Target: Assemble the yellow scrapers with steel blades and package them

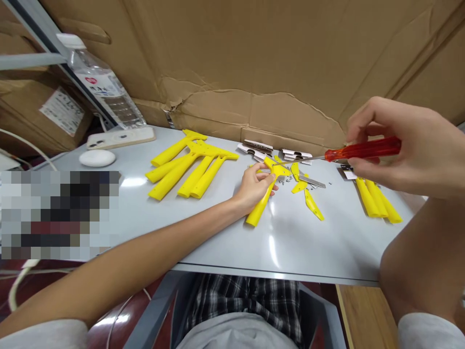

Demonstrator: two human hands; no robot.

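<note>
My right hand (395,140) is closed around the red handle of a screwdriver (363,149). Its thin metal shaft slants left and down, and the tip meets the head of a yellow plastic scraper-like handle (259,208). Around that handle, just below its wide head, my left hand (256,184) is closed. Small screws (281,182) lie scattered beside the head. To the right are loose yellow plastic pieces (313,204) and a flat metal blade (311,182). Whether the tip sits in a screw is too small to tell.
Several yellow handles (170,179) lie at the left, and more handles (376,198) at the right. Small folded cards (296,155) rest along the cardboard wall (272,58). A phone (121,138), a white oval object (97,158) and a bottle (105,87) stand at the back left.
</note>
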